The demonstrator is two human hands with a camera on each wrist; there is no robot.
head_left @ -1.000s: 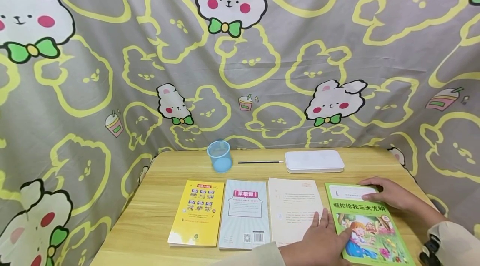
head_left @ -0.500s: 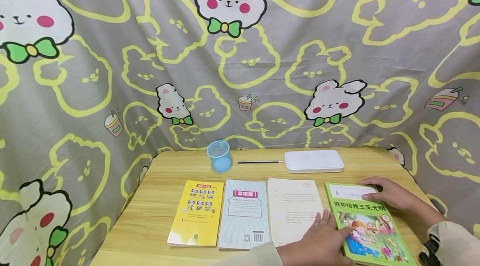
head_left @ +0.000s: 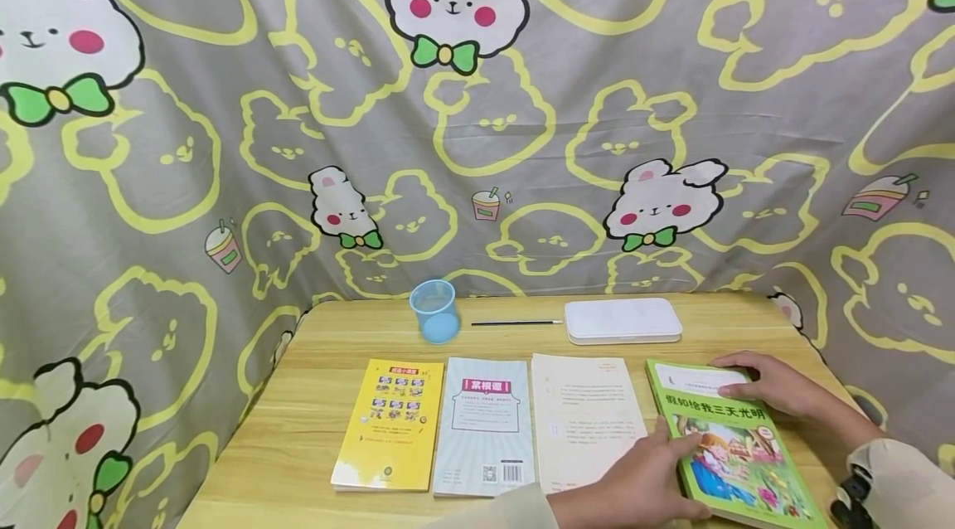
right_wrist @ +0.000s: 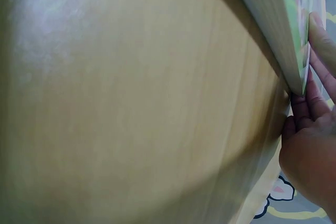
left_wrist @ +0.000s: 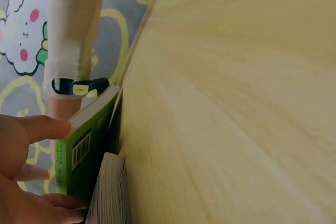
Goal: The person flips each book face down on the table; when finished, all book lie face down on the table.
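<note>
A green picture-cover book (head_left: 734,463) lies at the right of the desk, its left side raised a little. My left hand (head_left: 634,479) grips its lower left edge, thumb over the cover; in the left wrist view, fingers (left_wrist: 58,201) reach against the barcoded back. At the upper right corner my right hand (head_left: 772,388) holds the book, its thumb on the cover and other fingers at the edge, as the right wrist view shows. Just left lies a cream book (head_left: 582,417), partly covered by the left hand.
Farther left lie a pale blue book (head_left: 485,438) and a yellow book (head_left: 391,429). Along the back stand a blue cup (head_left: 435,313), a thin dark pencil-like stick (head_left: 516,322) and a white case (head_left: 622,320). A patterned curtain (head_left: 552,123) surrounds the wooden desk (head_left: 261,446).
My left hand's fingers have come off the cream book's cover and curled in at the green book's left edge, which is slightly lifted. The right hand has stayed at the corner.
</note>
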